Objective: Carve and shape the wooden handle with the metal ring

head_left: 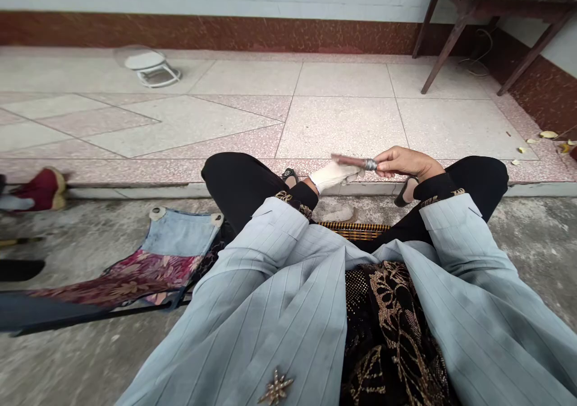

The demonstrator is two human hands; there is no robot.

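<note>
A reddish-brown stick (346,160) lies level between my hands, with silvery wire (370,165) wound around its right end. My left hand (331,175), in a white knitted glove, is closed on the stick from below, though its fingers are partly hidden. My right hand (403,162) is bare and pinches the end of the stick beside the wire windings, fingers bent together. Both hands are above the step edge, between my knees.
A woven seat edge (360,231) shows between my legs. To the left stands a folding chair with patterned cloth (153,273), near another person's red shoe (42,194). A small white stool (151,66) and a wooden table (473,3) stand on the tiled floor.
</note>
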